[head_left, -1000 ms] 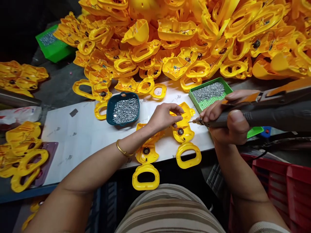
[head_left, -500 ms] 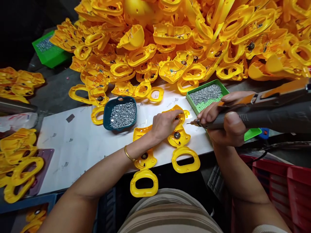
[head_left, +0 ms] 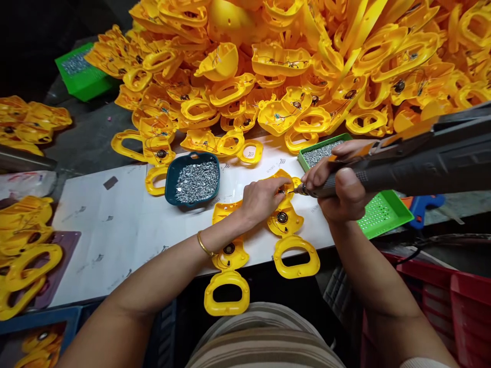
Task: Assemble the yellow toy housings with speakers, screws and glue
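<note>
My right hand (head_left: 341, 184) is wrapped round a dark grey electric screwdriver (head_left: 406, 163) with an orange lever. The bit points left and reaches the upper part of a yellow plastic shell (head_left: 295, 222), close to my left fingertips. My left hand (head_left: 263, 200) lies over that shell with thumb and fingers drawn together; whatever is between them is hidden. The shell has a round speaker and an oval handle loop that overhangs the table edge. Under my left forearm lies a second yellow shell (head_left: 230, 260), partly covered, its loop also past the edge.
A dark teal tray (head_left: 168, 181) of small screws stands left of my hands. Behind the screwdriver is a green tray (head_left: 387, 214) with more screws. A large heap of yellow shells (head_left: 282, 61) fills the back. A red crate (head_left: 433, 301) stands at lower right.
My right hand has brought the screwdriver left, so its bit now reaches the shell at my left fingertips. My left hand has stayed nearly in place. The view has shifted slightly.
</note>
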The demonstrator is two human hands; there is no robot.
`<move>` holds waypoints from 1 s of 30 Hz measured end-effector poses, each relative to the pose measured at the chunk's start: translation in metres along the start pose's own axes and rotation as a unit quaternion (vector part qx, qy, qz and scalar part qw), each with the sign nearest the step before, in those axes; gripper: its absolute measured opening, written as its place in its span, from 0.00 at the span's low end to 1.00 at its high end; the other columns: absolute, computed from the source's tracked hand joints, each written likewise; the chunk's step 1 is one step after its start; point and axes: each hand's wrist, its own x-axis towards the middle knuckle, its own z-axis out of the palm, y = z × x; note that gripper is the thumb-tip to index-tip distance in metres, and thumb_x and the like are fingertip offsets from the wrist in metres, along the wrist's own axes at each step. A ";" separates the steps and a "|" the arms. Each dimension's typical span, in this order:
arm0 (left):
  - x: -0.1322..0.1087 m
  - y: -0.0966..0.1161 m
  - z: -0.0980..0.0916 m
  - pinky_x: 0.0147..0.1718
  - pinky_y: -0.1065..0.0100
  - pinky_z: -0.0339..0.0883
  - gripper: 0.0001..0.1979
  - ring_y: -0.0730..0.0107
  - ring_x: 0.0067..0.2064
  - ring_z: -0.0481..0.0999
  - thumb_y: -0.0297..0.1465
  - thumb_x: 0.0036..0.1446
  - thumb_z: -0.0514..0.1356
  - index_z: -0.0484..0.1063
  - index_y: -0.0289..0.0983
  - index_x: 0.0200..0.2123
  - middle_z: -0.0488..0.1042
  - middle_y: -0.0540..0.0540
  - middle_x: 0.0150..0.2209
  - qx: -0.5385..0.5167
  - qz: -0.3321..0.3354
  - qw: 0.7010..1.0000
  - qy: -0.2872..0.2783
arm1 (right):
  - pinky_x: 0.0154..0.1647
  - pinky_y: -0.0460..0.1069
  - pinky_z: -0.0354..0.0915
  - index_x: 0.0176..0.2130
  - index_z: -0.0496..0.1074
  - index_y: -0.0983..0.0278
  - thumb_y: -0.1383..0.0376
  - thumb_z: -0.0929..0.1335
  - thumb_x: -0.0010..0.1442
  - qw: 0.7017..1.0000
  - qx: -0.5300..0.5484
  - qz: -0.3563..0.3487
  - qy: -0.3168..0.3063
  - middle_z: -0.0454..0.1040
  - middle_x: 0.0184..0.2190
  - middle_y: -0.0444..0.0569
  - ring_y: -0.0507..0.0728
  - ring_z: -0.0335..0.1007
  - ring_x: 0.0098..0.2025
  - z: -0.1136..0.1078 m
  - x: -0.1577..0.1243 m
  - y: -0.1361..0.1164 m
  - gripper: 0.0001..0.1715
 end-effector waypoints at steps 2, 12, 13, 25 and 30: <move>0.000 0.001 -0.001 0.30 0.69 0.62 0.16 0.62 0.42 0.79 0.33 0.57 0.63 0.74 0.49 0.50 0.81 0.53 0.43 0.010 -0.002 1.000 -0.006 | 0.18 0.49 0.65 0.40 0.69 0.54 0.56 0.70 0.57 1.000 -0.007 0.001 -0.020 0.63 0.17 0.37 0.52 0.58 0.15 0.000 0.000 0.004 0.11; -0.001 -0.002 0.001 0.31 0.70 0.62 0.14 0.61 0.42 0.79 0.33 0.58 0.62 0.74 0.49 0.48 0.81 0.52 0.41 0.024 0.002 1.000 -0.014 | 0.21 0.49 0.68 0.42 0.69 0.54 0.57 0.69 0.59 0.998 -0.005 0.015 -0.057 0.63 0.20 0.38 0.51 0.62 0.17 -0.003 -0.001 0.014 0.10; -0.001 -0.001 0.001 0.31 0.69 0.62 0.14 0.61 0.42 0.79 0.32 0.58 0.62 0.74 0.49 0.48 0.81 0.52 0.41 0.024 0.002 1.000 -0.015 | 0.21 0.48 0.68 0.42 0.70 0.54 0.58 0.70 0.59 0.998 -0.007 0.017 -0.061 0.63 0.21 0.38 0.51 0.63 0.17 -0.004 -0.001 0.015 0.10; 0.001 -0.002 0.001 0.30 0.69 0.62 0.13 0.59 0.40 0.79 0.31 0.57 0.61 0.74 0.47 0.46 0.81 0.50 0.40 0.029 0.006 0.999 -0.022 | 0.23 0.50 0.68 0.42 0.66 0.57 0.55 0.70 0.58 0.996 -0.035 0.037 -0.067 0.62 0.19 0.37 0.53 0.66 0.19 -0.010 -0.007 0.030 0.16; 0.002 0.000 0.000 0.31 0.68 0.62 0.14 0.59 0.41 0.79 0.31 0.58 0.61 0.74 0.49 0.47 0.81 0.51 0.40 0.034 -0.006 0.999 -0.029 | 0.21 0.48 0.66 0.42 0.67 0.58 0.55 0.71 0.58 0.997 -0.024 0.038 -0.069 0.63 0.19 0.37 0.51 0.64 0.18 -0.008 -0.007 0.033 0.15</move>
